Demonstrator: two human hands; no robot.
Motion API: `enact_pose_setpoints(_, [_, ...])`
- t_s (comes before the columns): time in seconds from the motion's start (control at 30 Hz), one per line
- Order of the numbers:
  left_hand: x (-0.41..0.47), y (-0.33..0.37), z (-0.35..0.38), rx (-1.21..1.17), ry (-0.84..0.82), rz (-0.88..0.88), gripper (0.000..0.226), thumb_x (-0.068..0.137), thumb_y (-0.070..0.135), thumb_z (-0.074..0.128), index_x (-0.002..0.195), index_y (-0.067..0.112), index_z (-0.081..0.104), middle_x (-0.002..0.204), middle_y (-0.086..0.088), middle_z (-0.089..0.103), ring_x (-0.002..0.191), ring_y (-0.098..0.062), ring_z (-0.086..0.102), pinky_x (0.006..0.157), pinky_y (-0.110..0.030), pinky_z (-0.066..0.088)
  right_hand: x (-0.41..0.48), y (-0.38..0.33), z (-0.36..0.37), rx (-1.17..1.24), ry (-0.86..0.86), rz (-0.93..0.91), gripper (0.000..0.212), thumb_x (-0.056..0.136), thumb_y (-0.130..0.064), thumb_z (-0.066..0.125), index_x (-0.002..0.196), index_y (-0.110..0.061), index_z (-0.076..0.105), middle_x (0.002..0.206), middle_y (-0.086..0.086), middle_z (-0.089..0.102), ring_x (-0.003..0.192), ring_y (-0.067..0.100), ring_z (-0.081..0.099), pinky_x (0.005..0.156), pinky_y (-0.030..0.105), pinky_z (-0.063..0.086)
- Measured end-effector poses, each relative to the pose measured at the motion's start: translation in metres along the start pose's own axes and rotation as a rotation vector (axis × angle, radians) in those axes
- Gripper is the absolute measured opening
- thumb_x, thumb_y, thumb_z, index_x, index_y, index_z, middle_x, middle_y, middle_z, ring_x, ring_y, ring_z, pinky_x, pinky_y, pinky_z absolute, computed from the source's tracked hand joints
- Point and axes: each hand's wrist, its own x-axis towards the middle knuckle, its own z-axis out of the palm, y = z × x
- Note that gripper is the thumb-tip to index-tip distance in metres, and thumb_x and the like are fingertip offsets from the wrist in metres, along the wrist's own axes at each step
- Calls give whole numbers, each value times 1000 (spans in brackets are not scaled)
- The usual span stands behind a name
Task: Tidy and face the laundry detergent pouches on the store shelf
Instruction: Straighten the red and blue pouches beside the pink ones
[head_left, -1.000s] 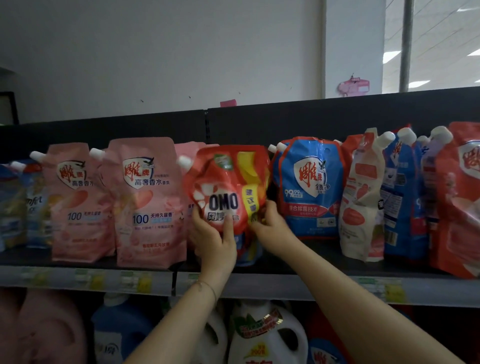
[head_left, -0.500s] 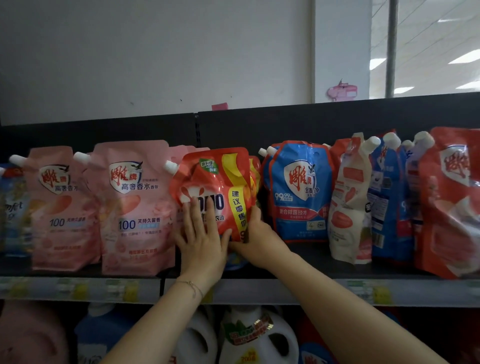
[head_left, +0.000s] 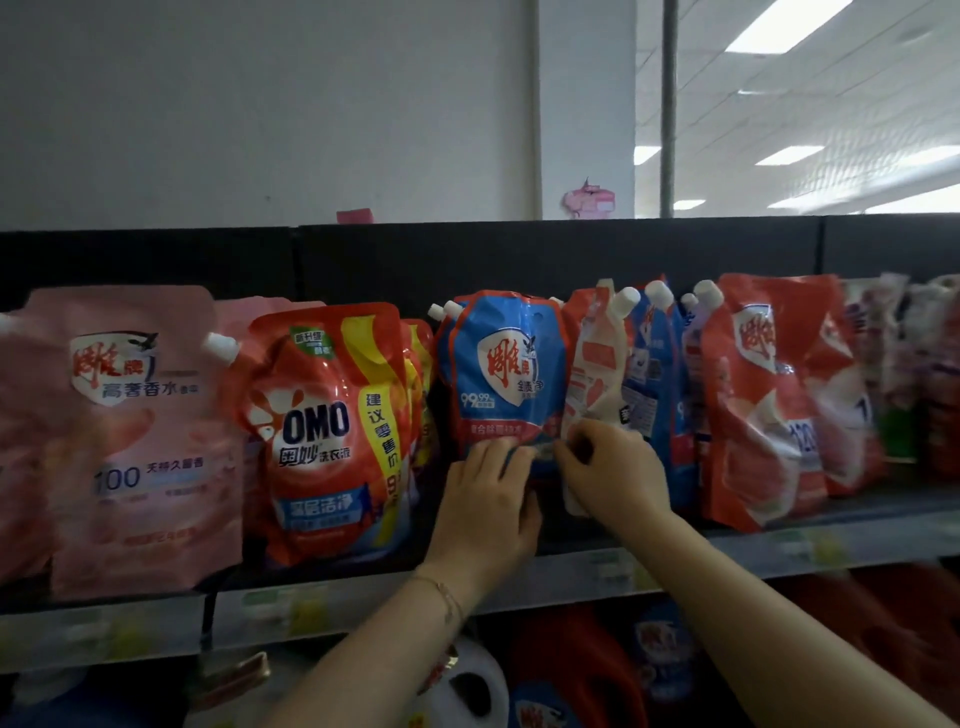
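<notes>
There's the blue pouch (head_left: 498, 374) on the shelf (head_left: 831, 540) between OMO pouch (head_left: 322, 431) and white pouch (head_left: 597, 384), left hand (head_left: 485, 509) fingers (head_left: 493, 457) flat against its base, right hand (head_left: 613, 473) pinching its corner, probably squaring the label forward.

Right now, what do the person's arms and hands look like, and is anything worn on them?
Both forearms are bare, with no sleeve in view. The left hand has no glove, and a thin chain bracelet sits on its wrist. The right hand is ungloved too. No ring or watch shows on it, though the picture is soft.
</notes>
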Motion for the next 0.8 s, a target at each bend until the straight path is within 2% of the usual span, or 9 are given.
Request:
enact_pose_setpoints(0.13, [24, 28, 20, -121, -167, -122, 45, 89, 35, 51, 130, 19, 42, 128, 1, 45, 118, -21, 43, 92, -37, 40, -1, 25, -14, -19, 74, 149, 38, 90, -38, 54, 58, -17, 53, 58, -2, 56, 56, 19, 55, 50, 29, 38])
enact_pose_setpoints(0.2, [34, 39, 29, -227, -246, -213, 55, 89, 36, 55, 135, 16, 34, 132, -4, 41, 121, -24, 44, 95, -41, 42, 0, 36, -22, 11, 88, 233, 38, 89, -32, 54, 55, -15, 52, 58, 1, 57, 58, 23, 56, 50, 29, 38])
enact_pose_setpoints(0.3, [47, 51, 40, -475, -343, -399, 69, 87, 39, 61, 139, 9, 26, 135, -12, 42, 118, -30, 50, 96, -42, 46, 5, 53, -30, -45, 28, 381, 36, 90, -39, 52, 67, -12, 59, 73, 8, 61, 72, 31, 59, 59, 32, 43])
enact_pose_setpoints(0.37, [53, 57, 47, -497, -367, -441, 72, 88, 39, 61, 141, 6, 25, 135, -14, 45, 118, -31, 51, 97, -40, 46, 9, 62, -32, -95, -29, 437, 44, 90, -50, 51, 81, -9, 64, 81, 10, 63, 80, 33, 62, 68, 35, 50])
enact_pose_setpoints(0.43, [56, 60, 49, -470, -373, -462, 70, 89, 36, 61, 141, 5, 25, 134, -15, 46, 118, -32, 51, 95, -37, 46, 12, 65, -31, -111, -47, 447, 46, 92, -51, 50, 83, -7, 60, 84, 11, 62, 84, 35, 63, 70, 36, 51])
enact_pose_setpoints(0.57, [55, 59, 55, -474, -438, -508, 73, 91, 30, 58, 145, 9, 14, 126, -16, 54, 110, -32, 57, 88, -36, 49, 20, 60, -28, -225, -83, 410, 26, 98, -23, 42, 93, -4, 58, 99, 17, 62, 94, 38, 60, 68, 34, 42])
enact_pose_setpoints(0.63, [54, 57, 58, -465, -456, -532, 73, 92, 24, 56, 147, 10, 10, 125, -15, 55, 109, -31, 58, 87, -36, 48, 19, 59, -26, -226, -60, 404, 28, 99, -20, 40, 96, -1, 60, 99, 18, 62, 95, 39, 59, 69, 34, 43])
enact_pose_setpoints(0.73, [56, 57, 61, -428, -444, -507, 76, 94, 22, 54, 150, 9, 4, 127, -16, 54, 112, -32, 56, 92, -38, 47, 16, 65, -21, -178, 44, 325, 38, 100, -27, 38, 73, -6, 53, 88, 20, 64, 85, 40, 61, 68, 38, 47])
enact_pose_setpoints(0.8, [57, 58, 63, -426, -464, -516, 80, 94, 27, 55, 150, 8, 1, 131, -17, 52, 116, -33, 54, 94, -36, 43, 17, 64, -23, -150, 146, 221, 41, 99, -25, 38, 62, -9, 43, 79, 22, 64, 75, 40, 62, 62, 36, 43])
